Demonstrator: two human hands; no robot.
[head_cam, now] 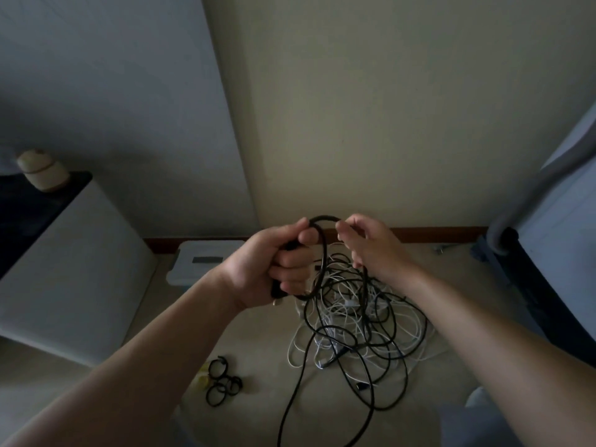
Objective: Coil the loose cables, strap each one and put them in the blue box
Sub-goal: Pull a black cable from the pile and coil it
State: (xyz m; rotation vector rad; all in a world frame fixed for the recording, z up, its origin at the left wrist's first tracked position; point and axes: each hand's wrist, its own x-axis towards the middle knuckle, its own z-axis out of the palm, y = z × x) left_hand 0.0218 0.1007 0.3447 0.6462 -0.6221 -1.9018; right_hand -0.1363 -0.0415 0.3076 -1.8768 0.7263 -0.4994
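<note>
A thick black cable (323, 250) forms one loop between my hands, held up in front of the wall. My left hand (277, 262) grips the loop's gathered part in a fist, with a plug end poking out below it. My right hand (364, 243) pinches the same cable at the top of the loop, and the cable runs down from there into a tangled pile of black and white cables (358, 330) on the floor. Several black straps (222, 383), rolled into rings, lie on the floor to the pile's left. A lidded box (200, 262) stands by the wall behind my left hand.
A white cabinet (74, 269) with a dark top and a small beige jar (42, 169) stands at the left. Dark furniture with a grey tube (529, 201) fills the right edge. A brown skirting board (435, 233) runs along the wall.
</note>
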